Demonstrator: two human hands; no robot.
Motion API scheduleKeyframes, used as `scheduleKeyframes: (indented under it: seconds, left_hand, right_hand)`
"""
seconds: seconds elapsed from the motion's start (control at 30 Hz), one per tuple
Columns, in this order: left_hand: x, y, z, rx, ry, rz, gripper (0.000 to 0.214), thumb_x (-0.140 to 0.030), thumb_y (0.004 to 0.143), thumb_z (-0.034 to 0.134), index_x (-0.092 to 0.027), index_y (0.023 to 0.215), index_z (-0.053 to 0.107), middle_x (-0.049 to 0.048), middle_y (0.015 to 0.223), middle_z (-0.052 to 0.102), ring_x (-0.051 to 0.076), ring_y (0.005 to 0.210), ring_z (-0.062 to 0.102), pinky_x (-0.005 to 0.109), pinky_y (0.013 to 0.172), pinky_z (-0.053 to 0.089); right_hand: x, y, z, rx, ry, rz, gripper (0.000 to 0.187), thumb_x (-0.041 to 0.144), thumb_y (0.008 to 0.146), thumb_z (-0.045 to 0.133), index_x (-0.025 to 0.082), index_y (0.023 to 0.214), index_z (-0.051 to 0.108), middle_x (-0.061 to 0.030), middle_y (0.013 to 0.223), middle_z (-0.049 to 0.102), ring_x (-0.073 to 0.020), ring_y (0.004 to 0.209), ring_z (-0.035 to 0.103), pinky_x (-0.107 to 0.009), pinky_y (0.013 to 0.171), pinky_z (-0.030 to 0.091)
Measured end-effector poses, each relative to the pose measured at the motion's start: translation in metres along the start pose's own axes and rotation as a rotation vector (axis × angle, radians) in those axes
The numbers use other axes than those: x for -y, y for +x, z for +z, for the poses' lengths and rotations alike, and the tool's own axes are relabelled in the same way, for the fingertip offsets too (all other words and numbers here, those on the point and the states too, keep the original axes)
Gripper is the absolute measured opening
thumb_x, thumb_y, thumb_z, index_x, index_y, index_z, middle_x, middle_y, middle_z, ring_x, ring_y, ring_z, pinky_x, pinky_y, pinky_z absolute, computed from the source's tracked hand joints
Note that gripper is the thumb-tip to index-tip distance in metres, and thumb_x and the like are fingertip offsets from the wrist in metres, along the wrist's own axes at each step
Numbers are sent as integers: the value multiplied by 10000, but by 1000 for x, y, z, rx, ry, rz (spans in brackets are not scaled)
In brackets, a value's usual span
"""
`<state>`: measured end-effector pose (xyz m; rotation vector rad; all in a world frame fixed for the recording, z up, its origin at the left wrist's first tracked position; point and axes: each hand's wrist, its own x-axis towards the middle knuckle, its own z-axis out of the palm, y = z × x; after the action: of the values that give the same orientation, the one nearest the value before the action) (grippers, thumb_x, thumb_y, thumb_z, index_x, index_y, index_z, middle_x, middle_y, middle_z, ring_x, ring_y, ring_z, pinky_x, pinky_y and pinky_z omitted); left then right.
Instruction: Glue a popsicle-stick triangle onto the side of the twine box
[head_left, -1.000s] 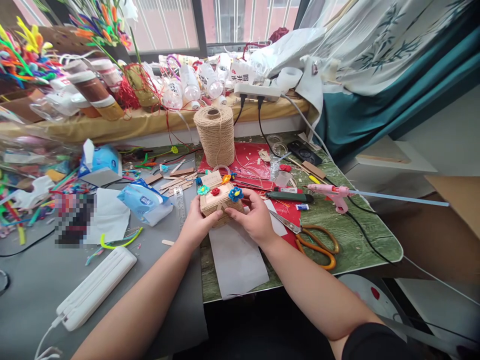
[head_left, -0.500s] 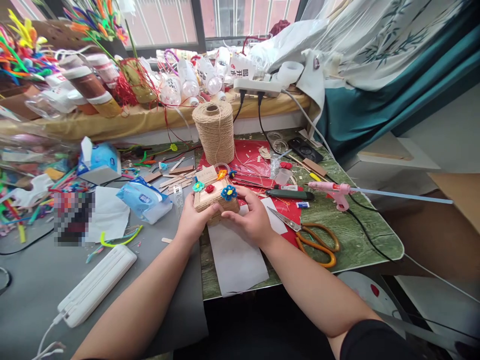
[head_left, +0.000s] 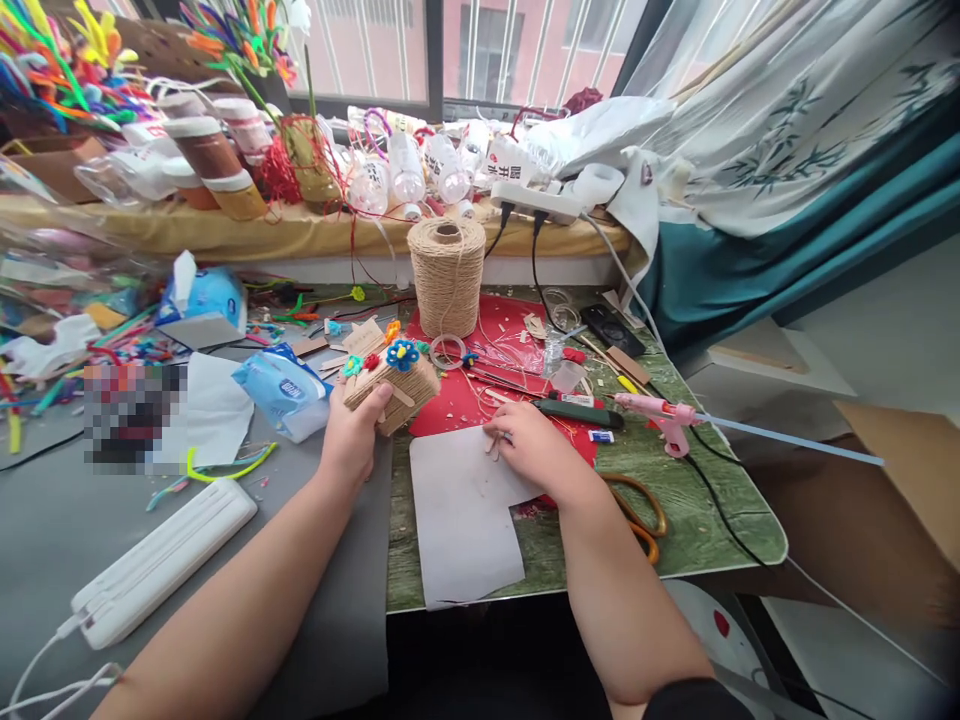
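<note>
My left hand (head_left: 352, 437) grips a small box wrapped in twine (head_left: 412, 393), held tilted above the table. On its top are pipe-cleaner flowers: a blue one with a yellow centre (head_left: 403, 354), plus red, teal and orange ones. A small wooden tag stands at the back of the box. My right hand (head_left: 536, 450) is low over a sheet of white paper (head_left: 469, 520), fingertips drawn together at its upper part; what they pinch, if anything, is hidden. Orange-handled scissors (head_left: 651, 550) lie partly covered by my right forearm.
A big twine spool (head_left: 448, 280) stands behind on a red sheet (head_left: 510, 310). To the right are a green utility knife (head_left: 577, 411) and a pink glue gun (head_left: 664, 415) with its cord. Tissue packs (head_left: 285, 390) and a white power bank-like block (head_left: 169, 560) lie left.
My right hand has let go of the box and moved down right to the paper. My left hand has carried the box leftward and tilted it. The camera view has shifted slightly.
</note>
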<state>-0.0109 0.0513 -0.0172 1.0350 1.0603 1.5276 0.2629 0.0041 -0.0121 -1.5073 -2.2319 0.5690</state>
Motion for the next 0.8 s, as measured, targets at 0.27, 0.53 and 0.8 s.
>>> scheduleKeyframes:
  seconds: [0.27,0.53,0.8]
  left_hand:
    - [3,-5,4,11,-42,-121,715,-398,754,854,-198,1363,537,116,1333,672,317,1219,668,443,1018,533]
    - [4,-7,5,41,-48,-141,643,-438,791,823,-192,1326,565,114,1330,679,330,1247,652,469,1045,514]
    - [3,-16,9,37,8,-131,690,-416,775,844,-212,1354,529,123,1372,646,340,1304,617,480,1085,499]
  right_hand:
    - [5,2,-2,65,-140,67,91,155,883,749,216,817,758,-74,993,702,-257,1006,586,-399,940,467]
    - [0,1,-1,51,-35,122,149,132,863,760,210,984,723,-64,1031,725,-248,1054,601,-399,963,468]
    - [30,0,2,-363,353,77,143,356,972,678,223,1025,668,-44,943,701,-205,873,653,-348,796,538]
